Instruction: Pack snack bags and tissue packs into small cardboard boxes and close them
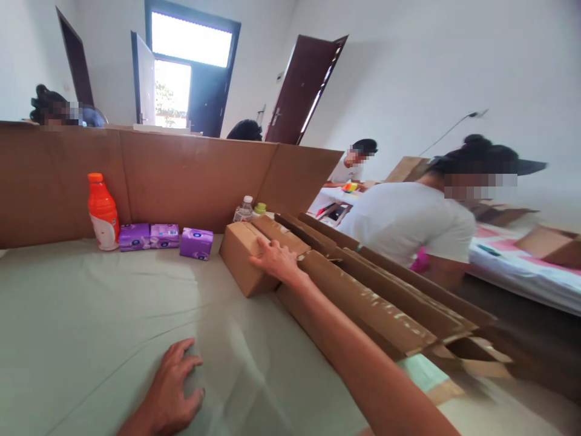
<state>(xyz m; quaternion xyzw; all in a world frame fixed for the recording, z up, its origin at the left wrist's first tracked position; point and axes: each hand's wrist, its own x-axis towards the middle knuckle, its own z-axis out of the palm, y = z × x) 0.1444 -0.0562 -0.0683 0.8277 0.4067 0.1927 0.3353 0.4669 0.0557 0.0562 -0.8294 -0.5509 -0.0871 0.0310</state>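
Observation:
My right hand [275, 260] reaches across to a small closed cardboard box [245, 254] and rests on its top, fingers spread and not wrapped round it. The box stands on the pale green cloth, up against a row of larger flattened or open cardboard boxes [363, 297]. Low in the view, my left hand [175, 384] hovers at or just over the cloth [104, 327], fingers curved apart with nothing between them. Left of the small box are several purple tissue packs [196, 243] and an orange bottle [102, 212] with a white lower part.
A tall cardboard panel [195, 175] edges the table's far side. Before it, behind the small box, stand a clear bottle [245, 209] and a green-capped bottle [260, 209]. Several people sit beyond, one in a white shirt [403, 218] close on the right, by other tables with cardboard.

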